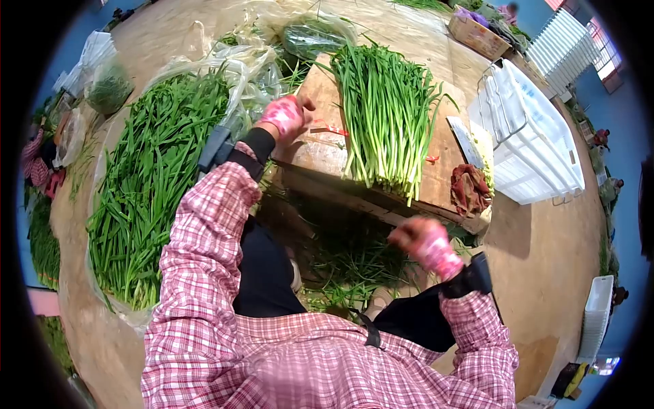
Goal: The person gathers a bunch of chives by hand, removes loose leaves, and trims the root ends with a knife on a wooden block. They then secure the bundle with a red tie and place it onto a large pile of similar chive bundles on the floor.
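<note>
A thick bunch of garlic chives (385, 116) lies across a wooden board (320, 153), pale stem ends toward me. Red strips (332, 130) show on both sides beneath the bunch. Beside its left edge is my left hand (289, 117) in a pink patterned fingerless glove, fingers loosely bent and apart, near one strip end. My right hand (429, 247), gloved alike, hangs in front of the board, apart from the chives. Its fingers look bent but are smeared by motion. On the board's right lie a broad metal blade (465, 142) and a crumpled reddish-brown cloth (470, 189).
Loose chives (153, 184) fill a plastic sheet at my left. White plastic crates (538, 136) stand right of the board. Cut leaves (354, 262) litter the floor between my feet. Bagged greens (317, 37) lie behind the board. Other people sit along the edges.
</note>
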Tool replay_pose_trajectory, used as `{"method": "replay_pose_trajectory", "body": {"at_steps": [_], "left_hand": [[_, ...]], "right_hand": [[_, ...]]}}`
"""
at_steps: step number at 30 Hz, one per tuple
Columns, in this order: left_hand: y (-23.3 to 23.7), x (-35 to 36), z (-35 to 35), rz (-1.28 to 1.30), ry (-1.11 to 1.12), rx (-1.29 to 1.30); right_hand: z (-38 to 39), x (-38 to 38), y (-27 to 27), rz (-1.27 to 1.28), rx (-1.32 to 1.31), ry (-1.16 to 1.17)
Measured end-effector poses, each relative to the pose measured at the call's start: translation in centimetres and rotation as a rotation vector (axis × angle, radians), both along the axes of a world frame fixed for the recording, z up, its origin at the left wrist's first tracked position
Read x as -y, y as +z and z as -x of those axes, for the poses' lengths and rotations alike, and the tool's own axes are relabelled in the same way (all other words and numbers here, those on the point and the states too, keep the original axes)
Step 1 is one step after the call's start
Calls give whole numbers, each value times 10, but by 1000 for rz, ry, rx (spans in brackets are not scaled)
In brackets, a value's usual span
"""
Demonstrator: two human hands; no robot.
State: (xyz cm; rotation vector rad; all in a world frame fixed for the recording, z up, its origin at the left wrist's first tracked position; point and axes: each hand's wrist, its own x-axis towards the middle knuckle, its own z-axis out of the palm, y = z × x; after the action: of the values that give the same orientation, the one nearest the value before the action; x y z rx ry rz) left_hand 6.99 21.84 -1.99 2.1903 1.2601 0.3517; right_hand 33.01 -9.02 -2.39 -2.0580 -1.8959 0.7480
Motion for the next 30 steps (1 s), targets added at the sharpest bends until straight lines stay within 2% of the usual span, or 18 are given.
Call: {"method": "replay_pose_trajectory", "body": {"at_steps": [1,2,3,4,5,6,8,10,12,14,16,17,18,20,22,23,26,30], "left_hand": [[-13,0,-2,-69,-26,-20],[-25,0,-5,-136,-59,-41],[-16,10,-10,-122,-78,-78],[-26,8,-14,-165,-46,-6],[-23,11,-17,-178,-7,8],[-20,15,-20,-191,36,21],[-25,14,-23,110,123,375],[-38,4,-26,277,103,551],[-35,8,-25,264,7,603],[-27,11,-26,197,-26,565],[-10,20,-33,85,6,441],[4,27,-40,-120,-21,298],[-18,13,-46,-564,-165,186],[16,29,-76,-416,-219,270],[22,35,-102,-410,-387,262],[21,35,-113,-292,-435,298],[4,26,-128,-262,-541,322],[1,26,-128,-261,-553,280]], "right_hand": [[-11,-9,5,-174,-330,-114],[-19,-19,14,-107,-418,-396],[-38,-34,5,-240,-242,-454],[-48,-44,6,-302,-256,-497],[-84,-60,-41,-377,-493,-544],[-64,-63,-1,-311,-446,-653],[-132,-93,-73,-349,-210,-649],[-106,-99,-35,-186,-452,-817],[-98,-110,-22,-176,-293,-830],[-104,-117,-29,-585,-47,-620],[-62,-120,15,-691,-320,-488],[-40,-120,29,-678,-428,-366],[-19,-121,40,-663,-535,-242],[4,-128,46,-602,-297,-67],[13,-131,45,-513,129,-77],[11,-131,39,-521,197,-120],[20,-129,54,-319,360,-171],[16,-142,35,-247,521,-133]]}}
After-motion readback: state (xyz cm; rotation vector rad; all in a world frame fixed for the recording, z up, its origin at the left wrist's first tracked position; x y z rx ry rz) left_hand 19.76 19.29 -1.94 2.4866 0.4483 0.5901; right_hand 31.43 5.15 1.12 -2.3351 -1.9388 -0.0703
